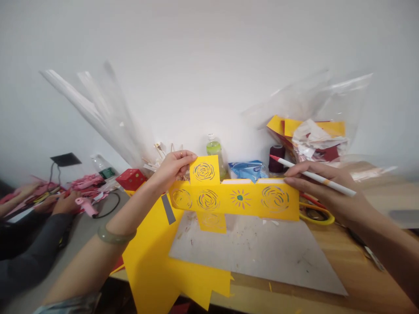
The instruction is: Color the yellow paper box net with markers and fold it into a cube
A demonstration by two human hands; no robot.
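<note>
A yellow paper cut-out [241,198], a long strip with flaps above and below, is held up in front of me. Swirl patterns and one sunburst are cut through it. My left hand [178,168] pinches the top flap between thumb and fingers. At the strip's upper right corner, my right hand [322,185] pinches the paper's edge while a white pen-shaped stick with a red tip [314,177] lies across its fingers. Beneath the cut-out is a grey board [255,253] with small scraps on it. The strip's lower flap hangs over this board.
Yellow sheets [150,261] overhang the front edge of the table [347,261]. Behind stand a bottle [214,150], a blue packet [248,169], a dark thread spool [276,159] and a scrap-filled plastic bag [319,135]. At left are a red box [131,178], a pink glue gun [87,206] and another person's hands [67,201].
</note>
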